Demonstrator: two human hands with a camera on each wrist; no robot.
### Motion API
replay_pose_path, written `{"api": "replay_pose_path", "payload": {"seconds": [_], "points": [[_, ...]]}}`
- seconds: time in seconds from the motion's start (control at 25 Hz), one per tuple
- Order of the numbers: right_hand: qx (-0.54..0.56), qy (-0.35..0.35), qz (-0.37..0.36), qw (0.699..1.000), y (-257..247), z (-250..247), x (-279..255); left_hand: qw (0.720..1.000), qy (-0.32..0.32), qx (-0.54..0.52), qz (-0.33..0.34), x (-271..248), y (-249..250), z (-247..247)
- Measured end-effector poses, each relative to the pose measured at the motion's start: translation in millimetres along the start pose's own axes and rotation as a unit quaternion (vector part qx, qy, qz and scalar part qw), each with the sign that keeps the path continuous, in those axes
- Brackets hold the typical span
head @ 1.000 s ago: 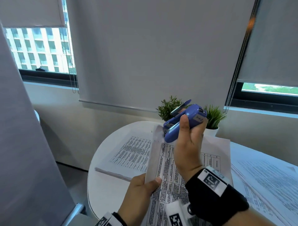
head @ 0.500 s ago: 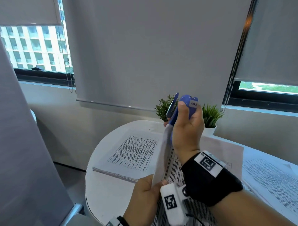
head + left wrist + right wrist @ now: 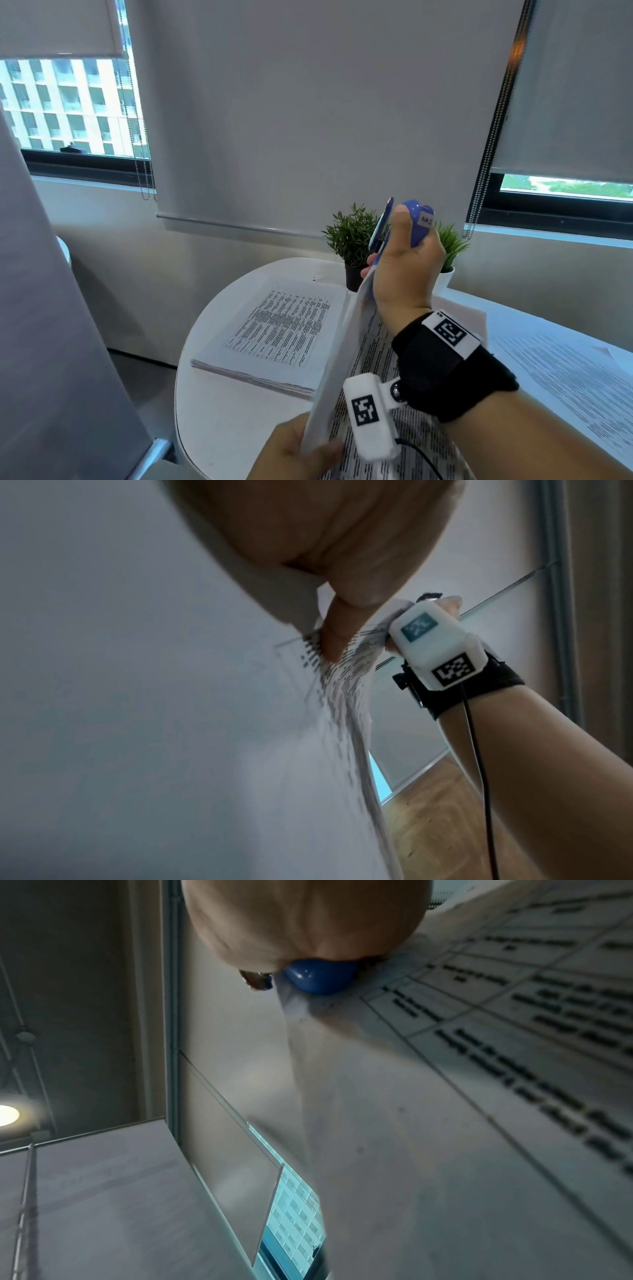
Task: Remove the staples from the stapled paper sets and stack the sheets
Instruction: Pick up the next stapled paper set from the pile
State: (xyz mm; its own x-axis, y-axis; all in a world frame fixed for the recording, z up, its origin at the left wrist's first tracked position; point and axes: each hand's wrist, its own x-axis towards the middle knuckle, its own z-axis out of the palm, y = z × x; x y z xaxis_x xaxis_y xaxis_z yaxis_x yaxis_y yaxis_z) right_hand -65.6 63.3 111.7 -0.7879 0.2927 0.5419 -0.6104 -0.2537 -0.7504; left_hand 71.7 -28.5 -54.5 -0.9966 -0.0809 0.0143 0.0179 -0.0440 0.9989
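My right hand (image 3: 406, 260) grips a blue stapler-style staple remover (image 3: 416, 219), held upright at the top corner of a printed paper set (image 3: 368, 370). The set is lifted off the table, and its top sheet (image 3: 334, 370) is turned back on edge. My left hand (image 3: 298, 452) pinches the set's lower edge between thumb and fingers, as the left wrist view shows with the left fingertips (image 3: 337, 642) on the paper (image 3: 171, 723). In the right wrist view the blue remover (image 3: 318, 980) meets the paper (image 3: 479, 1083). The staple itself is hidden.
A stack of loose printed sheets (image 3: 274, 335) lies on the white round table (image 3: 219, 421) at the left. More printed papers (image 3: 565, 380) lie at the right. Two small potted plants (image 3: 352, 240) (image 3: 448, 250) stand at the table's back, by the blinds.
My right hand has tipped the blue remover from slanted to nearly upright at the paper's top corner. The paper set now stands steeper, with its top sheet on edge.
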Motion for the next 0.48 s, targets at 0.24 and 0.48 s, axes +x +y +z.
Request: {"api": "replay_pose_path", "payload": {"seconds": [0.24,0.48], "points": [[0.004,0.003,0.007,1.0,-5.5,-6.5,18.0,0.995,0.039,0.088,0.003,-15.9,-25.7,-32.9],[-0.021,-0.032,0.025,0.999,-5.1,-15.0,33.6,0.985,0.109,0.116,-0.065,-7.0,-17.9,-49.8]]}}
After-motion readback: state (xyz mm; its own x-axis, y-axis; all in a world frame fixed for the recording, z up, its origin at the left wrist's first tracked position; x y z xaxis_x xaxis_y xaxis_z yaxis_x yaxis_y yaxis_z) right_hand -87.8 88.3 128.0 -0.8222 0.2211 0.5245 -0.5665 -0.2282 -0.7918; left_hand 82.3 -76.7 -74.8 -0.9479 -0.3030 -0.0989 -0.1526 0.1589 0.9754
